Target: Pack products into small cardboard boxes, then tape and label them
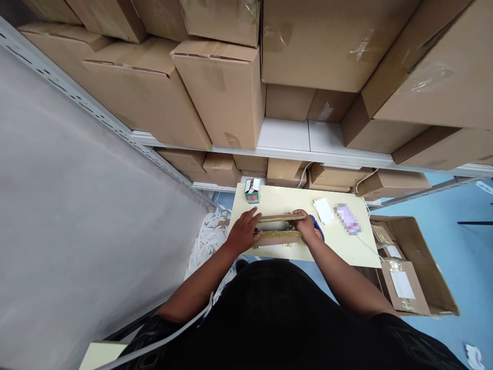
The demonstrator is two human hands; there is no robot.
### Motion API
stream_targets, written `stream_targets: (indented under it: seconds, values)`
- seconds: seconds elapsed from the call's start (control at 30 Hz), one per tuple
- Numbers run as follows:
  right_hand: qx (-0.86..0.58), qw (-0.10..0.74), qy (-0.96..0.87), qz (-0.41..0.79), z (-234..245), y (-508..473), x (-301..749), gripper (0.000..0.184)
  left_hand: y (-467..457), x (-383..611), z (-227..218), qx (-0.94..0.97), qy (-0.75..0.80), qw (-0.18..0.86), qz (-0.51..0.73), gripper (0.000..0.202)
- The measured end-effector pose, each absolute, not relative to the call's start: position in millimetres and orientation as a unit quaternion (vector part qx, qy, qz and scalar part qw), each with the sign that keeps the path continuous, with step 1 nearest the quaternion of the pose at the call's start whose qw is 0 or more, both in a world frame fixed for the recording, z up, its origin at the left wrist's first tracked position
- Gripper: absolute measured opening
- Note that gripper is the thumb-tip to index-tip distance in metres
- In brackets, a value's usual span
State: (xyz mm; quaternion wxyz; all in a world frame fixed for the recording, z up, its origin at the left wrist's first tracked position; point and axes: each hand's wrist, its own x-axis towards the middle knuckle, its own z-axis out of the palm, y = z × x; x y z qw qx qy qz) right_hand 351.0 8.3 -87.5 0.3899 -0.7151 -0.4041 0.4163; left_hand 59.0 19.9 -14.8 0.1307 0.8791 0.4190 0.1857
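On the pale yellow table (331, 252), a small cardboard box (279, 238) lies between my hands, its near and far edges standing up with a gap between them. Yellowish tape runs along its near edge. My left hand (244, 231) grips the box's left end, thumb at the near side and fingers at the far side. At the right end, my right hand (305, 226) is closed around the box, fingers partly hidden behind the far edge. Beside my right wrist sits a blue and orange round object (318, 228), perhaps a tape dispenser, partly covered.
A small green and white box (252, 191) stands at the table's back left. White cards (323, 211) and a blurred purple item (347, 219) with a cable lie right. Shelves of cartons (223, 92) rise ahead. A large open carton (431, 267) holds parcels; paper strips (208, 236) litter the floor.
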Motion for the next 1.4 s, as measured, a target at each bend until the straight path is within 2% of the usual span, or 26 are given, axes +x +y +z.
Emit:
stream_targets:
  seconds: [0.13,0.27,0.47,0.6,0.73,0.87,1.0,1.17,1.3,1.4]
  values:
    - [-0.694,0.386,-0.371,0.481,-74.0,5.5,355.2,0.048,26.7,63.7,-27.9,0.877,0.43,0.093,0.194,0.047]
    - [-0.648,0.397,-0.479,0.439,-64.5,-20.0,359.4,0.054,30.3,64.8,-41.2,0.891,0.401,0.066,0.203,0.031]
    - [-0.67,0.411,-0.539,0.303,-63.7,-29.2,339.8,0.056,24.6,65.0,-50.6,0.838,0.431,0.082,0.324,0.047]
    - [-0.715,0.388,-0.513,0.275,-52.4,-10.1,333.5,0.055,17.2,58.9,-53.4,0.776,0.478,0.121,0.395,0.051]
    - [-0.738,0.358,-0.493,0.288,-45.0,-1.7,334.3,0.057,13.3,56.7,-55.5,0.833,0.422,0.172,0.314,0.034]
    - [-0.708,0.375,-0.502,0.326,-47.1,-8.2,340.3,0.054,13.3,60.2,-50.4,0.876,0.39,0.184,0.219,0.036]
    - [-0.667,0.383,-0.529,0.358,-53.8,-17.3,348.0,0.054,14.1,57.3,-44.7,0.865,0.407,0.202,0.21,0.044]
    - [-0.63,0.382,-0.58,0.348,-65.1,-24.7,352.1,0.048,10.3,49.7,-49.9,0.878,0.385,0.19,0.21,0.027]
    - [-0.595,0.366,-0.629,0.34,-74.8,-32.6,354.9,0.059,6.0,49.1,-61.0,0.846,0.45,0.127,0.258,0.027]
    - [-0.593,0.348,-0.647,0.329,-82.4,-37.9,353.2,0.067,8.4,49.9,-69.1,0.832,0.483,0.098,0.256,0.04]
